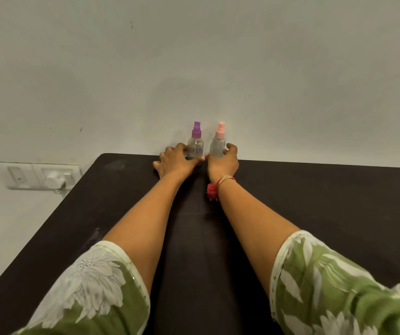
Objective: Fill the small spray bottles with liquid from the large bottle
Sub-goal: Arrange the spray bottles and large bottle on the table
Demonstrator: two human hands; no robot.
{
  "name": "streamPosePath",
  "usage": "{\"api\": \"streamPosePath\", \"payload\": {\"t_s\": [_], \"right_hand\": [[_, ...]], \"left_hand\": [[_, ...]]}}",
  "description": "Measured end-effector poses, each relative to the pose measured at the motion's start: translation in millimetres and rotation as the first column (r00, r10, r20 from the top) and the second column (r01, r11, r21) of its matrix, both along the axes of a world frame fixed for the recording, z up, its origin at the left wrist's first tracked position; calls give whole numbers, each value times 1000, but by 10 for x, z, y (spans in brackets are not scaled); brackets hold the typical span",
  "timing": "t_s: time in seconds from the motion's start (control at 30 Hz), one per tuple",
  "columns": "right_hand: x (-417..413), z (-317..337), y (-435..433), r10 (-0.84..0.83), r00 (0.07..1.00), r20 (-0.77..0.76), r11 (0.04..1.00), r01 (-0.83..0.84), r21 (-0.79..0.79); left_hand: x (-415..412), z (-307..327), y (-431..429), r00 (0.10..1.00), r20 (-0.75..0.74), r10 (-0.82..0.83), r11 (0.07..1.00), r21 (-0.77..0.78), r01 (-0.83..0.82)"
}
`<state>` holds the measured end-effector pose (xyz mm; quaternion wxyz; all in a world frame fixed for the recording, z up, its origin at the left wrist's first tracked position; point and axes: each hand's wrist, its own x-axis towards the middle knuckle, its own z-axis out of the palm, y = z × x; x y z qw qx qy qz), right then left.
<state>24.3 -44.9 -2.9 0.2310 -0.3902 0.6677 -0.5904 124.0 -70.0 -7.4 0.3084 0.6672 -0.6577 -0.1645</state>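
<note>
Spray bottles, purple-capped (195, 143) and pink-capped (218, 143), are gripped upright at frame centre by left hand (176, 162) and right hand (224, 160); caps are still on, and nothing appears filled.

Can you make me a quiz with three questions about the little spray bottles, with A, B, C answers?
1. Where do the two spray bottles stand?
A. at the table's far edge by the wall
B. on the floor
C. on a shelf

2. What colour is the left bottle's top?
A. green
B. purple
C. black

3. Are the bottles' tops on?
A. both off
B. only one on
C. both on

Answers:
1 A: the purple-topped bottle and the pink-topped bottle stand on the dark table against the wall.
2 B: its sprayer is purple.
3 C: each bottle carries its sprayer, while the left hand and right hand cup them.
</note>
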Motion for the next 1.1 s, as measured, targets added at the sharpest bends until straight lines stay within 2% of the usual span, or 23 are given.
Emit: {"api": "streamPosePath", "payload": {"t_s": [0.3, 0.5, 0.7, 0.83, 1.1], "right_hand": [[104, 48, 123, 33, 962, -272, 994, -5, 105], [185, 68, 637, 97, 929, -357, 982, -31, 187], [278, 89, 1392, 130, 932, -340, 976, -59, 210], [270, 77, 1861, 142, 944, -298, 981, -95, 168], [157, 39, 2597, 222, 886, -408, 973, -172, 156]], "left_hand": [[3, 10, 204, 997, 60, 46, 999, 19, -47], [3, 27, 731, 995, 56, 80, 995, 50, -83], [84, 46, 1465, 996, 1, 92, 994, 65, -92], [160, 32, 1916, 999, 23, 30, 997, 67, -31], [234, 17, 2598, 997, 53, -50, 997, 60, 46]]}}
